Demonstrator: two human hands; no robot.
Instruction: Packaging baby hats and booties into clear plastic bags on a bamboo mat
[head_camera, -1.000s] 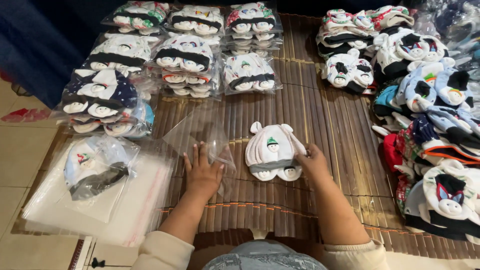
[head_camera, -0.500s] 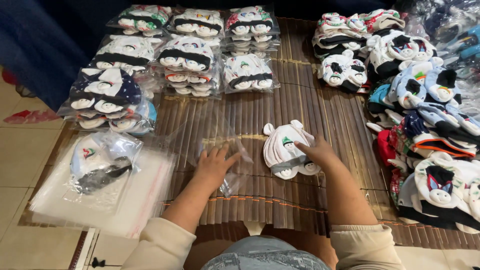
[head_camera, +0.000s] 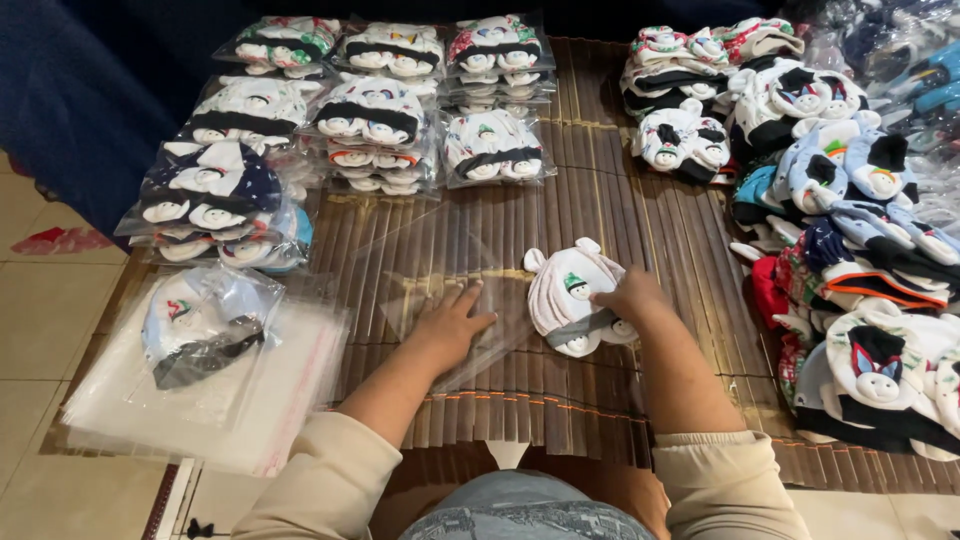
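Clear plastic bag (head_camera: 440, 290) lies flat on a brown slatted bamboo mat (head_camera: 620, 400), pinned under the person's left hand (head_camera: 455, 325), whose fingers are spread open and pressing down rather than gripping. The mat, the biggest surface in view, carries rows of already bagged baby hats (head_camera: 370, 110) along its far edge and a heap of loose, unbagged hats (head_camera: 850, 220) piled down its right side. At the mat's left end sits a stack of empty clear bags (head_camera: 230, 400) with one bagged hat (head_camera: 200, 320) resting on top. Nothing lies between the two hands except bare mat. Just right of the bag, touching its edge, is a small stack of white hats (head_camera: 570, 295) with round ears and a tiny face patch; the right hand (head_camera: 625, 295) is curled over its right side, grasping it. The bag's long axis runs diagonally, from near the left hand away toward the far left; where its mouth is cannot be told.
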